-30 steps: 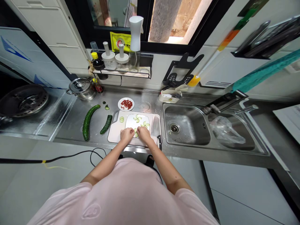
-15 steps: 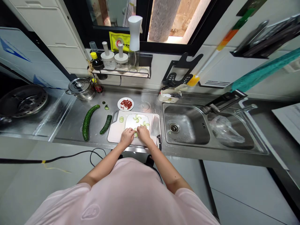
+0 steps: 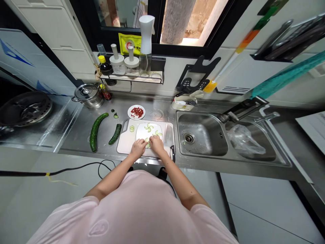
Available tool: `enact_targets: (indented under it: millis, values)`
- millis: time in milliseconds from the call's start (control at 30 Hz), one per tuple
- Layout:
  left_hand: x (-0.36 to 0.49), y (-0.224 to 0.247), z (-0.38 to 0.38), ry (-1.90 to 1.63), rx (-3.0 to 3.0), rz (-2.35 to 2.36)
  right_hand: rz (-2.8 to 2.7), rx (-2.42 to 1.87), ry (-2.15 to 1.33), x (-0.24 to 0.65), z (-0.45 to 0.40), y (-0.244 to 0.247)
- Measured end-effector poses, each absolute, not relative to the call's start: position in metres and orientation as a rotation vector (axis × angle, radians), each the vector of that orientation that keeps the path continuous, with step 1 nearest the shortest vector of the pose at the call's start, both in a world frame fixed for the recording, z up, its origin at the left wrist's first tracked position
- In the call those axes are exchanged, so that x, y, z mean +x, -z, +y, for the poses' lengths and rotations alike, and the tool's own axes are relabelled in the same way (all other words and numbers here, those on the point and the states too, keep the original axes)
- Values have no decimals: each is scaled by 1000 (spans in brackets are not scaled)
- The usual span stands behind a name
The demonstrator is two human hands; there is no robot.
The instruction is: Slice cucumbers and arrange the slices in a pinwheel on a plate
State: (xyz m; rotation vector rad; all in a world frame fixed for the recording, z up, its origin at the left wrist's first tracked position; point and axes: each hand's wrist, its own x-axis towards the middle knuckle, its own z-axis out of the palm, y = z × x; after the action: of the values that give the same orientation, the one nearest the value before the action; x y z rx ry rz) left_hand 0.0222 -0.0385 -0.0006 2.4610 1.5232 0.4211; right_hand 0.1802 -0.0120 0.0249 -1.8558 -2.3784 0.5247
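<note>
A white square plate [image 3: 141, 130] lies on the pale cutting board [image 3: 124, 142], with thin cucumber slices [image 3: 149, 127] set out in curved groups. My left hand [image 3: 138, 148] and my right hand [image 3: 156, 143] meet over the plate's near edge. Fingers of both hands are closed in a pinch around a small group of slices there; the fingertips partly hide it. A short stack of cucumber slices [image 3: 131, 128] sits on the board left of the plate. A broad-bladed kitchen knife [image 3: 168, 135] rests at the board's right side, black handle toward me.
Left of the board lie a whole cucumber [image 3: 95, 132] and a cut cucumber piece [image 3: 115, 134]. Behind it stands a small dish of chopped red pieces [image 3: 136, 107]. A lidded pot [image 3: 88, 96] is at back left, a steel sink [image 3: 203, 149] to the right.
Both hands stay at the plate's near edge, with only slight finger movement. The view has shifted very little, and everything else keeps its place.
</note>
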Motion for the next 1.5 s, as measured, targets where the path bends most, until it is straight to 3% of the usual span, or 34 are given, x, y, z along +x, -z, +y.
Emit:
enact_targets:
  millis: [1500]
  values:
    - [19, 5, -34, -487, 2516, 1499, -2394, -1899, -344, 183, -27, -21]
